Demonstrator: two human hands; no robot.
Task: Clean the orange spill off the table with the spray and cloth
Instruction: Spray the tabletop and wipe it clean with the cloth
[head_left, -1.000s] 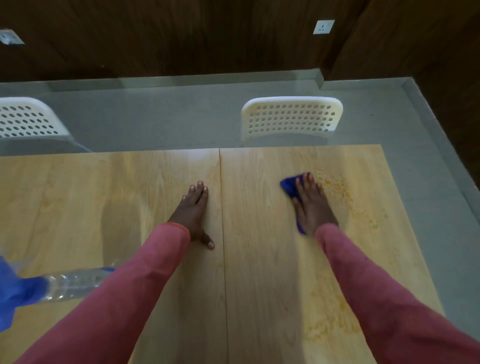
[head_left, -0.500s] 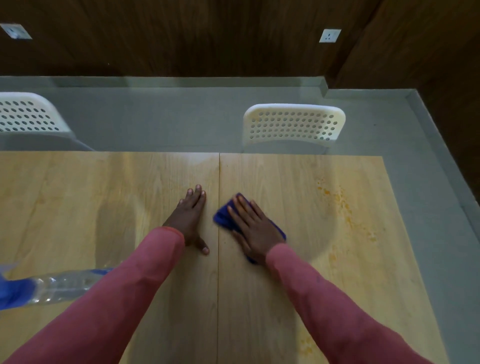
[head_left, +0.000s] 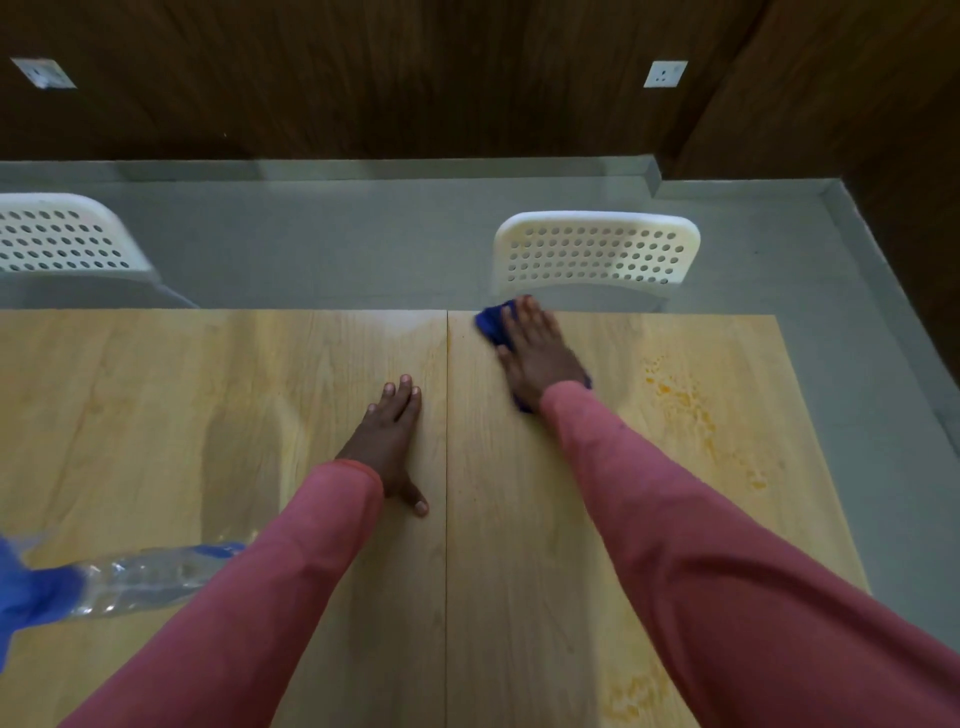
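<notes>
My right hand (head_left: 540, 353) presses flat on a blue cloth (head_left: 492, 323) at the far edge of the light wooden table (head_left: 156, 395), just right of the centre seam. Orange spill (head_left: 685, 400) speckles the table to the right of that hand, and a second orange patch (head_left: 631, 691) lies near the front edge beside my right sleeve. My left hand (head_left: 389, 441) rests flat on the table left of the seam, fingers apart, holding nothing. A clear spray bottle (head_left: 135, 577) with a blue head lies on its side at the front left.
A white perforated chair (head_left: 597, 254) stands behind the table's far edge, right beyond the cloth. Another white chair (head_left: 57, 244) stands at the far left. Grey floor runs around the table; dark wood walls rise behind.
My right hand has slid the cloth from beside my left hand away to the table's far edge. Before that it swept left from the spill. The left hand stayed put.
</notes>
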